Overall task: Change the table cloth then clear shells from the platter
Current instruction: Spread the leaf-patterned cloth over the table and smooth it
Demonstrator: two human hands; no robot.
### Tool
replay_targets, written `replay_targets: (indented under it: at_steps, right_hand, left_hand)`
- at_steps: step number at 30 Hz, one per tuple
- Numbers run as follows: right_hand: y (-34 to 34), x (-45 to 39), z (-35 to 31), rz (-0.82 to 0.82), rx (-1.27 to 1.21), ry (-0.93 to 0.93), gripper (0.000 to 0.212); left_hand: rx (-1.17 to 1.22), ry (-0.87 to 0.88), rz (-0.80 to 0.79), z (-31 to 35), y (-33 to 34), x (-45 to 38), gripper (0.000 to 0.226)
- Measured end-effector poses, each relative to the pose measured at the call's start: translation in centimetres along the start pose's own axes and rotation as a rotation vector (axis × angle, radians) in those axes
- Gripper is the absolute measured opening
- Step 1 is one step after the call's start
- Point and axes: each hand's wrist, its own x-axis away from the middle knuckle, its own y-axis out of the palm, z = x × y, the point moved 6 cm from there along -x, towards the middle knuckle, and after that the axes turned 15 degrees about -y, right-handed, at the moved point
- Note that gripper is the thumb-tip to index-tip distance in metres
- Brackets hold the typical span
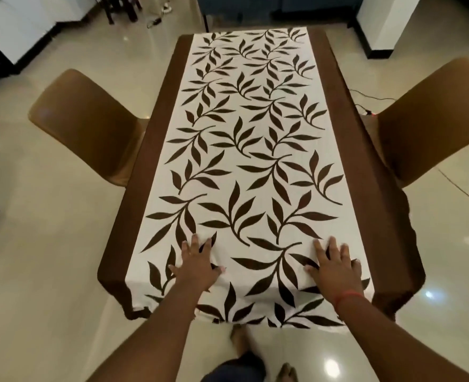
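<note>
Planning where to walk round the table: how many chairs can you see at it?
2. One chair stands at the table's left side, the other chair at its right side. The tablecloth may hide another at the far end.

One table (109, 268) fills the middle of the frame, under one cloth (252, 150) with a leaf print. Two chairs (90, 125) stand beside it, one at the left and the second (431, 119) at the right. Two hands lie flat on the cloth near the lower edge: the left hand (197, 267) and the right hand (335, 267). Two bare feet (240, 340) show at the bottom centre.
</note>
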Motion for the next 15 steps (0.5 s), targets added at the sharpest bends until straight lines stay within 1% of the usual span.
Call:
replay_targets:
  at_steps: [3,7,15]
  right_hand:
    - [0.4,0.3,0.0,0.005,-0.007,-0.002,0.072]
    - [0.4,0.7,0.2,-0.019,-0.066,-0.007,0.074]
    - [1.0,2.6,0.3,0.011,-0.034,-0.02,0.071]
  left_hand:
    - [0.011,-0.012,-0.001,-0.5,0.4,0.2,0.092]
    - [-0.012,0.03,-0.002,-0.9,0.6,0.3,0.095]
    - [0.029,0.034,0.049,-1.7,1.6,2.3,0.088]
